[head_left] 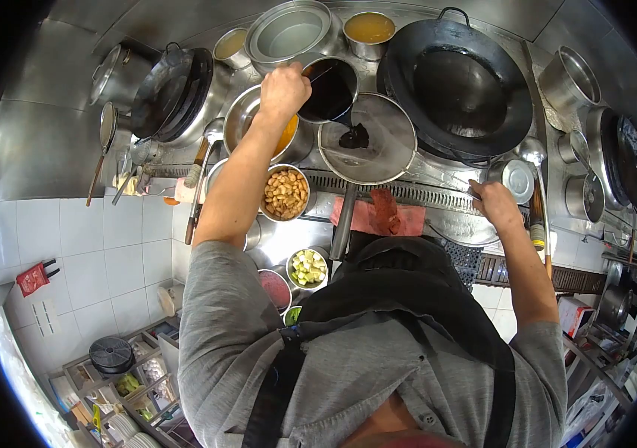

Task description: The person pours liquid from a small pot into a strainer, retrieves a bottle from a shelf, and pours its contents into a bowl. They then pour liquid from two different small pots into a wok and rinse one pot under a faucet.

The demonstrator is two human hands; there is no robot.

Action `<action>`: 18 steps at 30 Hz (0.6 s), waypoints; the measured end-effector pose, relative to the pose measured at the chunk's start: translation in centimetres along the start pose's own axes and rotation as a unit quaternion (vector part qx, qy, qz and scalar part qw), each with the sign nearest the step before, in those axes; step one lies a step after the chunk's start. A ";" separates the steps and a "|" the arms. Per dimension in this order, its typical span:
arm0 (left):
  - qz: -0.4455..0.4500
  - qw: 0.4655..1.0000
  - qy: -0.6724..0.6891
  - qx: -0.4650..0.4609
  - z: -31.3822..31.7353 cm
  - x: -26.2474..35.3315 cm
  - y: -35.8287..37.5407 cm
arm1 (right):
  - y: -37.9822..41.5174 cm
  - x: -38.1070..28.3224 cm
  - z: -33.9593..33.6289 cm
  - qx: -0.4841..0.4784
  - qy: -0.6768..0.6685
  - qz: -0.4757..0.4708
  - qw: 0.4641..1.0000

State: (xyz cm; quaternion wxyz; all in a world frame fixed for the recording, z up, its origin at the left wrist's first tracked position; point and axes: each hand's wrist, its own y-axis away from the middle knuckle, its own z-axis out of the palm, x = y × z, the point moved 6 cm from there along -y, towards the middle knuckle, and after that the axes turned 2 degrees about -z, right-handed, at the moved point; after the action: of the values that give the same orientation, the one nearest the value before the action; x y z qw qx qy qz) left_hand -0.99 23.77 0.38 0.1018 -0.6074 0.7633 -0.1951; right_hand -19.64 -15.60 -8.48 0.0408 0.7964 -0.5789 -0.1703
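1. A round mesh strainer [397, 142] is seen at the middle of a crowded steel cooking counter [309, 237], its handle pointed toward the apron [408, 287] worn by the cook.
2. Just beyond the strainer, to its left, a pot of dark liquid [329, 91] is gripped near its rim by the left hand [286, 88], the fingers closed narrowly; dark matter [354, 137] is caught on the strainer's mesh.
3. Well to the right of the strainer, the right hand [496, 201] is held low over the counter, beside a small metal container [514, 181]; whether anything is pinched by its fingers cannot be told.
4. Left of the strainer, a bowl of browned chunks [286, 194] is placed; nearer the body, pale green cubes [308, 268] are held in another bowl.
5. Beyond and right of the strainer, a large black wok [461, 84] is set; a pan of orange-yellow liquid [369, 30] is placed beyond it.
6. Below the strainer's near rim, a pink cloth [408, 219] is spread at the counter's edge.
7. The room to the strainer's far left is lined with white tiles [83, 231], above which steel panels [31, 142] are mounted; shelving [120, 373] is packed with goods.
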 end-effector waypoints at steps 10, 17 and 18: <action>0.012 0.999 0.015 0.026 0.3 0.6 0.8 | 0.0 -0.1 0.0 0.008 0.005 -0.012 1.000; 0.027 0.999 0.018 0.043 0.1 1.1 1.3 | -0.1 0.2 0.5 0.010 0.006 -0.015 1.000; 0.028 0.998 0.020 0.048 0.0 1.1 1.4 | -0.1 0.2 0.5 0.010 0.006 -0.014 1.000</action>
State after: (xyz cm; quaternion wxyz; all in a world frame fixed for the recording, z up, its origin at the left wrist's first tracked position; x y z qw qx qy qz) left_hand -2.48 22.97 -0.13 0.1207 -0.5760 0.7718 -0.2409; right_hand -19.66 -15.71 -9.00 0.0341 0.8056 -0.5694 -0.1602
